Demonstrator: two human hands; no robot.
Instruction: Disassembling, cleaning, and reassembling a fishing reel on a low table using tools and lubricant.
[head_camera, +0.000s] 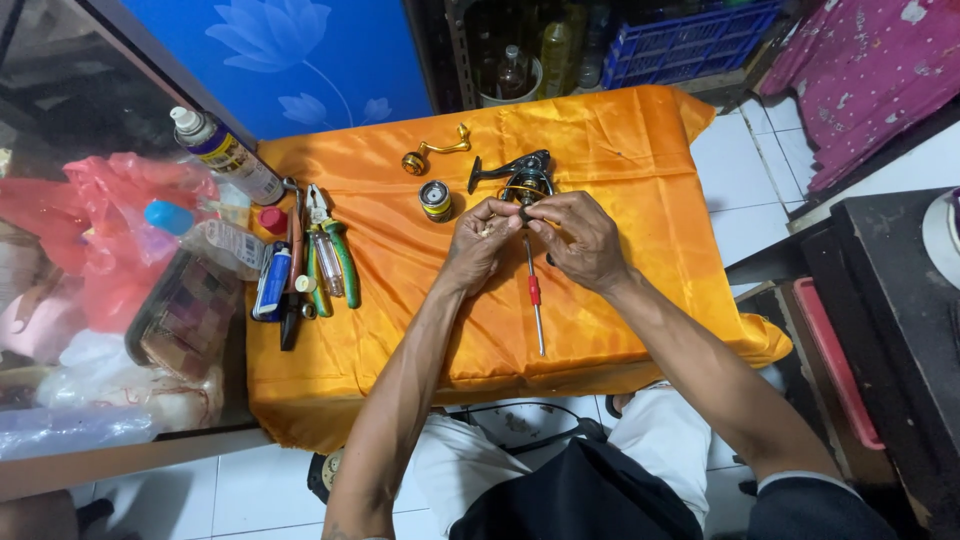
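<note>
An orange-draped worktop (620, 150) carries everything. Near its far edge, both hands meet over a black fishing reel (527, 177): the left hand (477, 243) has fingers pinched together on a small part, the right hand (580, 238) fingers clamped on the reel. A red-handled screwdriver (535, 300) lies beneath; green pliers (338, 262) and a spray can (228, 155) crowd the left edge.

cloth (620, 160) showing plain orange | reel body (525, 180) showing black with gold | pliers (335, 255) showing green grips | wall panel (290, 60) showing blue with lotus pattern
</note>
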